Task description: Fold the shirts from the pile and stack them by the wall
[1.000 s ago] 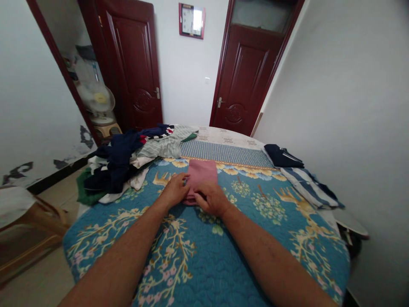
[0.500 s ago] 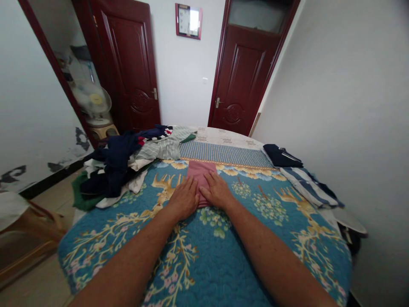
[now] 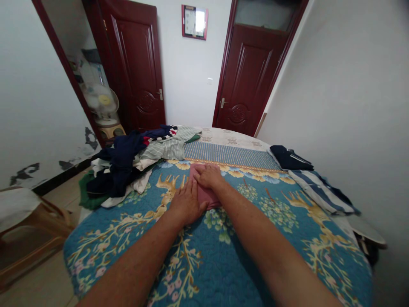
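A folded pink cloth point(image 3: 207, 196) lies on the blue patterned cover point(image 3: 223, 264) over the round table. My left hand point(image 3: 187, 204) rests flat along the cloth's left and near side, fingers extended and thumb toward its near edge. Across the far part of the cloth lies my right hand point(image 3: 209, 177), palm down with its fingers stretched to the left, close to the left fingertips. Both hands are open and touch the cloth, partly covering it.
A heap of loose clothes point(image 3: 119, 162) occupies the table's far left. Folded dark clothing point(image 3: 289, 157) and a striped blue and white garment point(image 3: 319, 192) lie along the right edge. A stool point(image 3: 35, 221) stands at the left.
My right hand has moved up and left over the far part of the pink cloth. My left hand's thumb now points out toward the near edge. The view has shifted slightly.
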`<state>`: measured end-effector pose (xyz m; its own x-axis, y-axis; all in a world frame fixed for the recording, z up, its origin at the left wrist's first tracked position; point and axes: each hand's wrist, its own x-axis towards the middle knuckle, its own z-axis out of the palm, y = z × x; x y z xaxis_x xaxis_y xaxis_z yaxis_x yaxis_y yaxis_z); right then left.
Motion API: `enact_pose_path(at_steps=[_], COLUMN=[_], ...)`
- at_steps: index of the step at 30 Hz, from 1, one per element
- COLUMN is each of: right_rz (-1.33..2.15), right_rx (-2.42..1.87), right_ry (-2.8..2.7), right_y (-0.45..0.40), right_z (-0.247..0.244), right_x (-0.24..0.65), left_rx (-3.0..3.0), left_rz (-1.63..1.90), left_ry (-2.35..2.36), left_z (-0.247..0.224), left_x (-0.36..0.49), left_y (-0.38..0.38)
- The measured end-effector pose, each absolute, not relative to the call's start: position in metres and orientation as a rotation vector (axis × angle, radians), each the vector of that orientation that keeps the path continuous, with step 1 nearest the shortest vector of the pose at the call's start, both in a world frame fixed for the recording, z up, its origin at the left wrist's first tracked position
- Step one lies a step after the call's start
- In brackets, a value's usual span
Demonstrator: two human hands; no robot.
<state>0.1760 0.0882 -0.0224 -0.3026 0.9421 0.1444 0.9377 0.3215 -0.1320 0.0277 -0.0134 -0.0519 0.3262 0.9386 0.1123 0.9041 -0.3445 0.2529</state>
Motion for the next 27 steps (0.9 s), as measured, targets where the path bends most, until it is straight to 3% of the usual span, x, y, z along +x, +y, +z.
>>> enact_pose_path(at_steps=[10, 15, 27], right_rz=[0.102, 0.055, -0.038], right_rx=[-1.815, -1.622, -1.595], right_ry=[-2.282, -2.223, -2.127], right_y=[0.110, 0.110, 0.038], right_z=[-0.024, -0.024, -0.049], right_x=[0.160, 0.168, 0.198], left_rx=[2.438, 2.455, 2.448], left_rz=[0.300, 0.291, 0.076], left_ry=[1.790, 1.783, 1.782], left_z=[-0.054, -0.056, -0.031], left_x=[0.028, 0.026, 0.028], left_y=[-0.016, -0.013, -0.021])
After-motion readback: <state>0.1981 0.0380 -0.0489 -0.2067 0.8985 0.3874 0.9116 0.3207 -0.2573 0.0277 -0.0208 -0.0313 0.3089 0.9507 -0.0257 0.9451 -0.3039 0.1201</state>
